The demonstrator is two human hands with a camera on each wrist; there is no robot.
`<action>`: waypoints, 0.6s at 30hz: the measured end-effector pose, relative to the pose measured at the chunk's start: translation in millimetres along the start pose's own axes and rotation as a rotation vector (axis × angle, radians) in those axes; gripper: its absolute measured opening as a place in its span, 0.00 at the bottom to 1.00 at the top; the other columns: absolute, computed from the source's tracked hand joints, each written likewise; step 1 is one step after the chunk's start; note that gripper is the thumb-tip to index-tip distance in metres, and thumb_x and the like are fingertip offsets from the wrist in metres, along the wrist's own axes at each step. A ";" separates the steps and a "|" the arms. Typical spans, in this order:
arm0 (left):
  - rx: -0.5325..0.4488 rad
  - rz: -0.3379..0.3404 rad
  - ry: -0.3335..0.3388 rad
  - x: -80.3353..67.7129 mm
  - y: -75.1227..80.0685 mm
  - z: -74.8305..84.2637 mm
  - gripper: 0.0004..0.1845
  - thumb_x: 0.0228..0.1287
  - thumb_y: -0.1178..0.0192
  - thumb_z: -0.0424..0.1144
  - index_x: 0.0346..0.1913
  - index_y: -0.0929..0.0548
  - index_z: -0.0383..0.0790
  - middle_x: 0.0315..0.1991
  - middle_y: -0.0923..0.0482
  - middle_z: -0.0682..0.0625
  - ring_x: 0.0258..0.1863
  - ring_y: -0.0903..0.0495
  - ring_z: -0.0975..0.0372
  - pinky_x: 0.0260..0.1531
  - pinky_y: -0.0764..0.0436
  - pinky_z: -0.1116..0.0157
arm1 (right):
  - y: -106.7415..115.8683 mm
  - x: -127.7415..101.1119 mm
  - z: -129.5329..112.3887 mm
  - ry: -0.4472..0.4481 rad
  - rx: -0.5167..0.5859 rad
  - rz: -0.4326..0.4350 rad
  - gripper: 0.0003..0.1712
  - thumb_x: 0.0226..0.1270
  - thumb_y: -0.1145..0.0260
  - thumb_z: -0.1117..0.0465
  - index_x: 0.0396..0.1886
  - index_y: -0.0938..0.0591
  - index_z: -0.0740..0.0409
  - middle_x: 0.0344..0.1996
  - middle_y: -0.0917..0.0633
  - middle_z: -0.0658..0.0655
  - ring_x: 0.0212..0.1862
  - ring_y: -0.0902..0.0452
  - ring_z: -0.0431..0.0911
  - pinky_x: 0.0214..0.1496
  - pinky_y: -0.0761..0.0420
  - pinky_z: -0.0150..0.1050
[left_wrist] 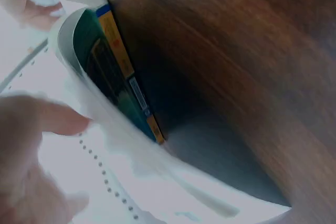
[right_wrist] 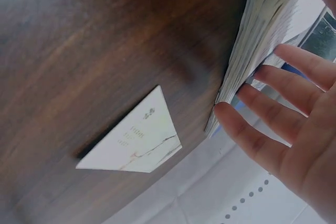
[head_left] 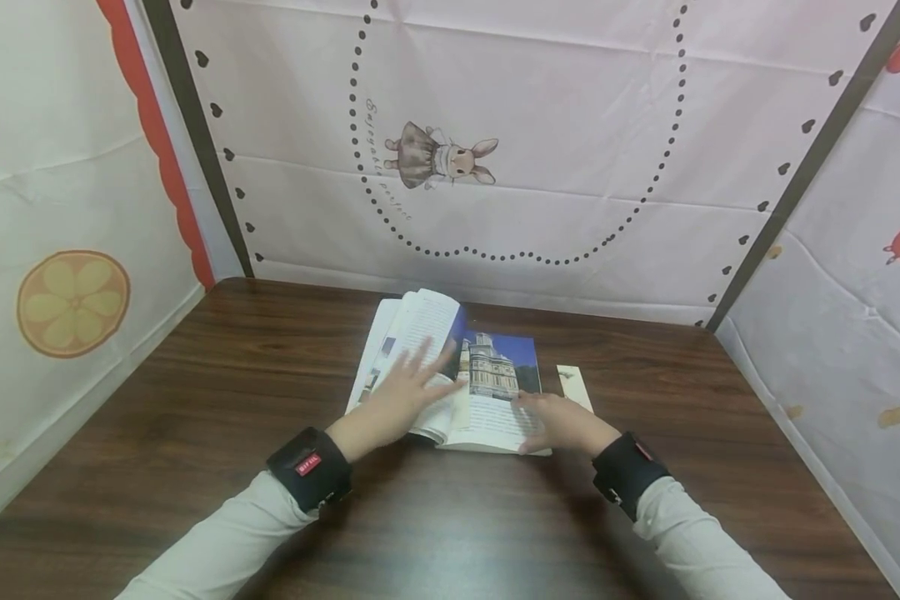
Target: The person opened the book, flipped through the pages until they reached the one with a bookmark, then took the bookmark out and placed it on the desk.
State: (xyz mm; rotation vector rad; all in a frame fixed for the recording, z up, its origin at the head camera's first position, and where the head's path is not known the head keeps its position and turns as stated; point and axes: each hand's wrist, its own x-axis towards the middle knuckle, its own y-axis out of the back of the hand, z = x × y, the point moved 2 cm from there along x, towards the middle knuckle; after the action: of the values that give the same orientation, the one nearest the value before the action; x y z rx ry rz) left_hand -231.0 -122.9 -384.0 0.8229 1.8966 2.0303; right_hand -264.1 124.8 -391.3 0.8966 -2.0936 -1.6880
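Note:
An open book point(head_left: 495, 379) lies on the dark wooden table point(head_left: 195, 400), its right page showing a photo of a pale building under blue sky. My left hand point(head_left: 408, 387) lies flat with fingers spread on the raised left pages. My right hand point(head_left: 562, 421) rests with straight fingers on the lower right page. In the right wrist view the right hand's fingers point(right_wrist: 273, 114) touch the edge of the page block point(right_wrist: 252, 45). The left wrist view is blurred: a curled page point(left_wrist: 105, 119) arches over the book's cover point(left_wrist: 123, 82), with my left hand point(left_wrist: 31, 129) beside it.
A narrow cream bookmark point(head_left: 574, 385) lies flat on the table just right of the book, also seen as the bookmark point(right_wrist: 137, 140) in the right wrist view. Printed fabric walls point(head_left: 450, 167) close in the table at the back and on both sides.

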 end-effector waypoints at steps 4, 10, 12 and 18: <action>-0.027 -0.159 -0.076 -5.0 -1.6 5.2 0.23 0.66 0.48 0.34 0.64 0.27 0.49 0.72 0.42 0.43 0.71 0.45 0.43 0.63 0.41 0.38 | -0.9 1.4 -0.7 0.008 -0.033 0.003 0.42 0.49 0.25 0.51 0.63 0.29 0.62 0.61 0.25 0.66 0.61 0.27 0.60 0.61 0.28 0.54; -0.129 -0.215 0.002 -12.2 1.3 -1.9 0.34 0.54 0.33 0.50 0.64 0.28 0.46 0.69 0.37 0.40 0.67 0.38 0.41 0.54 0.27 0.42 | 3.1 5.6 -5.2 0.050 -0.064 -0.049 0.41 0.50 0.26 0.50 0.63 0.28 0.60 0.58 0.24 0.64 0.59 0.27 0.59 0.60 0.27 0.55; -0.127 -0.200 -0.009 -13.5 0.5 -4.6 0.36 0.49 0.28 0.43 0.64 0.27 0.45 0.68 0.36 0.40 0.66 0.36 0.42 0.51 0.23 0.45 | 6.8 9.0 -5.8 0.072 -0.014 -0.085 0.37 0.52 0.27 0.51 0.61 0.27 0.61 0.55 0.23 0.63 0.56 0.26 0.57 0.58 0.25 0.52; -0.073 -0.139 -0.015 -16.4 -4.5 -6.5 0.37 0.48 0.33 0.28 0.65 0.31 0.39 0.67 0.34 0.42 0.63 0.32 0.43 0.46 0.19 0.51 | 15.6 30.9 -4.0 0.015 0.376 -0.156 0.17 0.67 0.41 0.62 0.49 0.22 0.70 0.38 0.16 0.62 0.39 0.19 0.48 0.44 0.18 0.39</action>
State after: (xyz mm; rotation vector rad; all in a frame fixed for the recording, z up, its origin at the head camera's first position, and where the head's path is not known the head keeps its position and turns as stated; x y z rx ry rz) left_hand -222.1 -136.5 -392.1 0.6667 1.8062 1.9918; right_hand -289.6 103.9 -379.8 1.2045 -2.4321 -1.3680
